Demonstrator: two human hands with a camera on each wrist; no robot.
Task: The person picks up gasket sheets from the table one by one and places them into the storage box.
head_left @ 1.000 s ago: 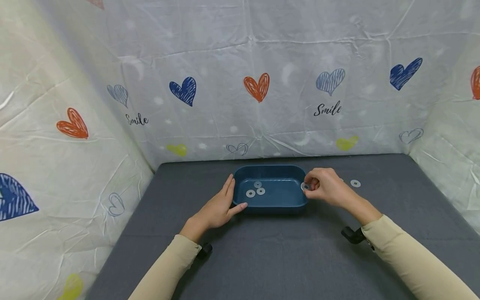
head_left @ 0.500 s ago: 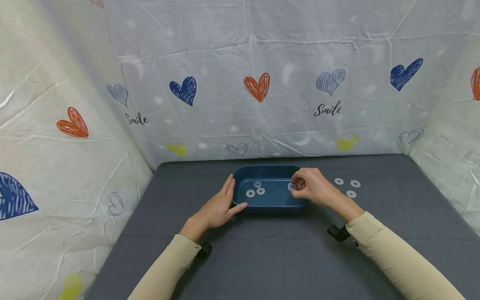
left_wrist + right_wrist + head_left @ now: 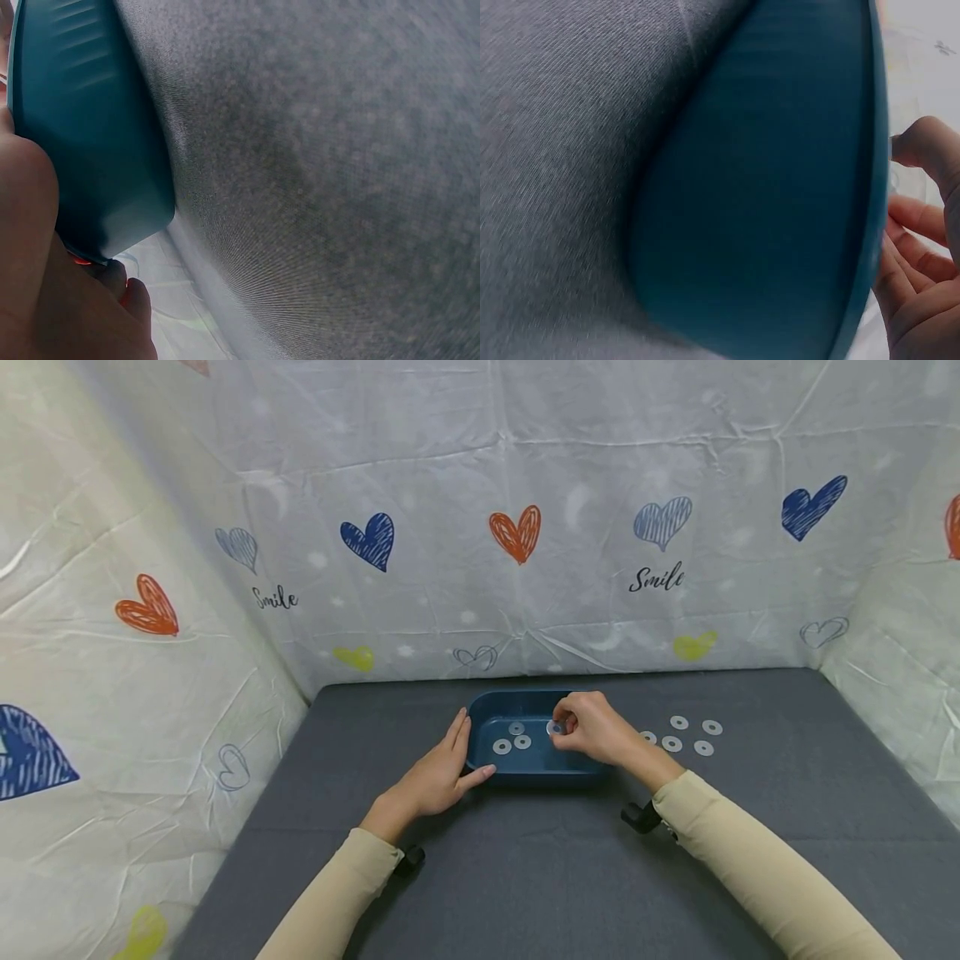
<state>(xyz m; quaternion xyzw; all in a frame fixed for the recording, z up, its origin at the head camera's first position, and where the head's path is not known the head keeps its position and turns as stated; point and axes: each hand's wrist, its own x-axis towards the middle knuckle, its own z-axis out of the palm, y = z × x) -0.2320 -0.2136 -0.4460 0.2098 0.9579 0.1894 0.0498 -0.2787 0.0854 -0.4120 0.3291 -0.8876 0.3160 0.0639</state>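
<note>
Leftward over the blue tray [image 3: 536, 768] the right hand [image 3: 592, 731] has carried its washer [image 3: 555, 727], pinched in curled fingertips; the left hand [image 3: 435, 777] rests straight-fingered against the tray's left end; left wrist view: palm [image 3: 30, 247] pressing the tray wall [image 3: 82, 135]; right wrist view: curled fingers [image 3: 922, 225] above the rim [image 3: 874, 187].

A deep blue, rounded-rectangular tray [image 3: 487, 706] is set flat on the grey table [image 3: 525, 877], near its far middle. Three flat, pale, ring-shaped washers [image 3: 513, 739] are seen lying on its floor toward the left end, close together. A fourth washer [image 3: 555, 727] of the same kind is pinched in the right hand [image 3: 592, 727] above the middle of the tray. The tray's left end is touched by the left hand [image 3: 438, 777].
</note>
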